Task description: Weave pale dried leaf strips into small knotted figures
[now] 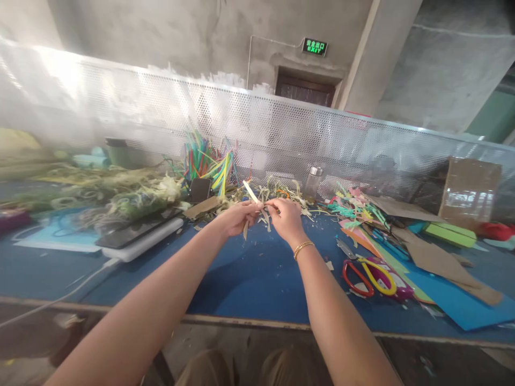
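Observation:
My left hand (238, 219) and my right hand (287, 219) meet over the middle of the blue table. Fingers of both hands are closed in a pinch on a small piece of pale strips. One cream strip (250, 191) sticks up and to the left above the left fingertips. Thinner greenish strips hang down between the hands. What exactly the piece is cannot be made out, and the fingertips hide its middle. Behind the hands lies a heap of pale strip scraps (295, 192). A gold bracelet (302, 249) circles my right wrist.
Scissors (368, 274) with red and yellow handles lie right, beside coloured paper (469, 308) and cardboard pieces (436, 257). Pipe cleaners (197, 158), a bottle (314, 181) and a perforated metal screen (257, 120) stand behind. Left are tangled strips (132, 195) and a white device (142, 241) with a cable.

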A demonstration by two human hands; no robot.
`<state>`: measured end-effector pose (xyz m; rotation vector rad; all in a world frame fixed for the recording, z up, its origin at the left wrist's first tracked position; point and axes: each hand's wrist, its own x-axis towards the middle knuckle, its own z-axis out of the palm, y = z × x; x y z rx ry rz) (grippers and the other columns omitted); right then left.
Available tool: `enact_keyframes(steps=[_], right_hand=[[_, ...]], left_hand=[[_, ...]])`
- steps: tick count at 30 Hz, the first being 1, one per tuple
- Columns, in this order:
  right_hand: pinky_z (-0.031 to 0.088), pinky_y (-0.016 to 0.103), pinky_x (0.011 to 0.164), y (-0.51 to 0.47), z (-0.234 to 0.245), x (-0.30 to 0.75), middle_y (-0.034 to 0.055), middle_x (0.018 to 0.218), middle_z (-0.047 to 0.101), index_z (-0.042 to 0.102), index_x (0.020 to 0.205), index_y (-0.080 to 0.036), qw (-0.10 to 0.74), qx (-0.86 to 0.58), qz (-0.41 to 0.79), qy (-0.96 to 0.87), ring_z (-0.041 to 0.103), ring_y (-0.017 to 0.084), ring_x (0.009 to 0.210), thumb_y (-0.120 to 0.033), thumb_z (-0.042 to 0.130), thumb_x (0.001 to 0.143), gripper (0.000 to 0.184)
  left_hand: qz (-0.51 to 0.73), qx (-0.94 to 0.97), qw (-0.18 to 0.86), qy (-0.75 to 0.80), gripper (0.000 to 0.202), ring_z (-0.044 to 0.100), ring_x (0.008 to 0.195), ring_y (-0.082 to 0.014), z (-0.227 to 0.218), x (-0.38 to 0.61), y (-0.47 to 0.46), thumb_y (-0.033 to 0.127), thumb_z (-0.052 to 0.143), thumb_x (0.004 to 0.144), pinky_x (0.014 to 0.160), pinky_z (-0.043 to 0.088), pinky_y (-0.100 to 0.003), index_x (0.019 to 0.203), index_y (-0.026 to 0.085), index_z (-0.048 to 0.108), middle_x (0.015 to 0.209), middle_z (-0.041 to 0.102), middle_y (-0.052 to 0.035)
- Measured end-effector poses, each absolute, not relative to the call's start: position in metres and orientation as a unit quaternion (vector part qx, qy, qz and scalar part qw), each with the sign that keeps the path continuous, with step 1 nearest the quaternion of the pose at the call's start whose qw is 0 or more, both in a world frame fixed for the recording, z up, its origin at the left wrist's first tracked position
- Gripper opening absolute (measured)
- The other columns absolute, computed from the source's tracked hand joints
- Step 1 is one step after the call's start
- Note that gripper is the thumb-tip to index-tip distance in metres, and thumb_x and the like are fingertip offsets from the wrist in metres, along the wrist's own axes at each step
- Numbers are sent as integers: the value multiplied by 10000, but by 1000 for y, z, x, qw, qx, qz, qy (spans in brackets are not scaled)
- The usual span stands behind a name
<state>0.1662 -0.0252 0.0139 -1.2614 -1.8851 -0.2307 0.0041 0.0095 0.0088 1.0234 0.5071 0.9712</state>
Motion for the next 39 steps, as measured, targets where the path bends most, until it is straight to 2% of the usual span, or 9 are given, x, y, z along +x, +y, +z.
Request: enact_keyframes(steps=[3, 6, 10, 15, 21, 23, 26, 32, 39], right_hand=[[279, 351, 915, -25, 14, 166, -8, 908, 723, 703, 908, -270, 431, -497, -94, -747, 602, 180, 891, -279, 559, 890, 145], [268, 353, 918, -25, 13, 166, -15, 868, 726, 702, 877, -275, 437, -498, -100, -743, 604, 174, 861, -303, 555, 896, 151], [256, 352, 885, -26, 14, 167, -26, 802, 719, 704, 840, -282, 426, -517, -112, -734, 598, 171, 826, -313, 565, 889, 151], [234, 363, 882, -23, 15, 179, -9, 821, 727, 712, 801, -275, 428, -539, -136, -713, 587, 182, 841, -311, 577, 876, 159], [242, 361, 888, -19, 17, 191, -20, 856, 732, 717, 842, -287, 430, -540, -110, -715, 603, 177, 837, -298, 568, 880, 154], [241, 361, 882, -20, 17, 188, -21, 870, 734, 717, 856, -294, 428, -531, -111, -723, 604, 180, 852, -294, 565, 883, 155], [240, 364, 874, -21, 16, 184, -10, 859, 731, 717, 851, -289, 424, -532, -124, -722, 598, 189, 869, -295, 559, 885, 163], [233, 377, 892, -20, 13, 182, -5, 871, 724, 710, 876, -283, 439, -536, -141, -707, 587, 193, 871, -284, 543, 892, 168], [274, 407, 922, -32, 19, 172, 54, 1066, 664, 664, 1026, -263, 504, -515, -215, -659, 516, 258, 1052, -324, 575, 864, 195]], left_hand=[[449, 526, 675, 259, 286, 312, 418, -6, 7, 6, 8, 194, 824, 607, 363, 223, -126, 640, 112, 553, 503, 378, 71], [448, 540, 659, 271, 314, 265, 407, -6, 6, 7, 7, 260, 822, 600, 369, 170, -152, 612, 121, 541, 483, 335, 82], [454, 533, 649, 298, 257, 244, 403, -10, 6, 7, 9, 244, 788, 603, 376, 137, -164, 633, 124, 562, 483, 329, 83], [447, 532, 646, 317, 187, 229, 396, -11, 6, 5, 11, 211, 743, 619, 376, 138, -163, 655, 127, 580, 480, 339, 80], [444, 534, 653, 302, 291, 240, 412, -9, 8, 4, 9, 195, 778, 632, 380, 195, -150, 566, 135, 501, 483, 316, 83], [437, 525, 669, 294, 235, 276, 424, -15, 9, 3, 9, 190, 768, 659, 380, 217, -141, 601, 119, 551, 496, 341, 70], [413, 495, 712, 279, 116, 356, 453, -34, 11, 2, 8, 200, 690, 757, 380, 265, -129, 763, 89, 656, 535, 405, 34], [382, 441, 768, 263, 208, 504, 539, -85, 13, 2, 5, 245, 547, 870, 428, 413, -149, 855, 90, 685, 640, 538, -50], [386, 372, 818, 208, 294, 548, 586, -94, 14, 5, 3, 337, 482, 918, 451, 427, -144, 966, 117, 671, 679, 573, -60]])
